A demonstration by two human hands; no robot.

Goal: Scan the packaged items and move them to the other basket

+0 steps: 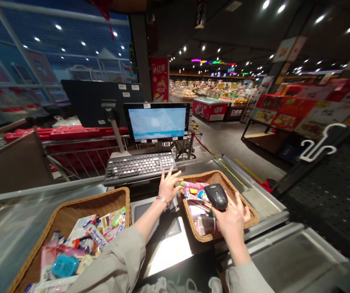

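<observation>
My left hand (169,187) has its fingers spread at the keyboard's right end, beside the left rim of the right wicker basket (252,215). Its fingertips come close to the number keys and to a pink tube-shaped packet (190,185); I cannot tell whether it touches either. My right hand (232,217) is over that basket, closed round a black barcode scanner (216,196), whose head points away from me. Its grip is partly hidden underneath. Below the scanner lie several small colourful packets (194,194).
A keyboard (139,167) sits before a lit monitor (159,124), with a second screen's dark back (97,103) to the left. Another wicker basket (55,213) full of packaged goods stands at left on the metal counter (5,228). White hooks (318,148) hang at right.
</observation>
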